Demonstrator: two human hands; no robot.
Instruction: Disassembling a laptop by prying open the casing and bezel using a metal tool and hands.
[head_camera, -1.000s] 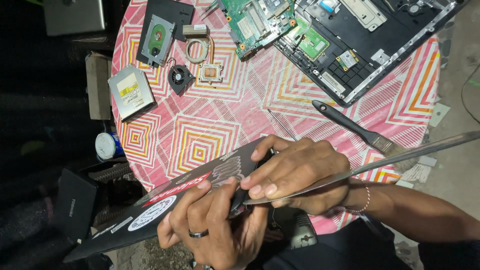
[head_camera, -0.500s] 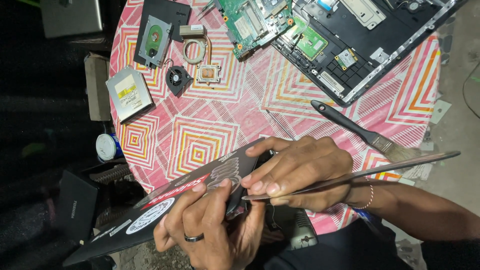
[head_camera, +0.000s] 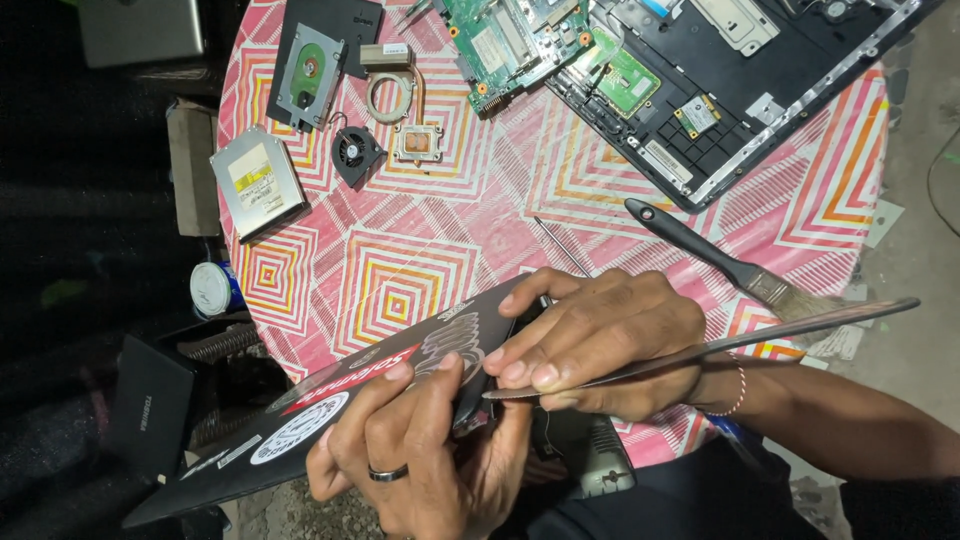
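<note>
Both my hands hold a black laptop lid (head_camera: 330, 410) with round and red stickers, tilted over the table's near edge. My left hand (head_camera: 420, 450), wearing a dark ring, grips the lid's end from below, fingers curled over the edge. My right hand (head_camera: 600, 345), with a thin bracelet at the wrist, lies on top and pinches a thin flat panel (head_camera: 800, 325) seen edge-on, which sticks out to the right. The two hands touch at the seam between lid and panel.
On the round pink patterned table (head_camera: 400, 270) lie a black brush (head_camera: 700, 250), a thin screwdriver (head_camera: 560, 245), an opened laptop base (head_camera: 730, 90), a green circuit board (head_camera: 510, 40), a fan (head_camera: 355, 155), a copper heatsink (head_camera: 415, 140), an optical drive (head_camera: 258, 185) and a hard drive (head_camera: 310, 75). A white can (head_camera: 212, 288) and a black laptop (head_camera: 150, 405) sit on the left, below the table.
The thin panel's far right end has dropped lower and drawn in a little. Both hands keep their grip in nearly the same place.
</note>
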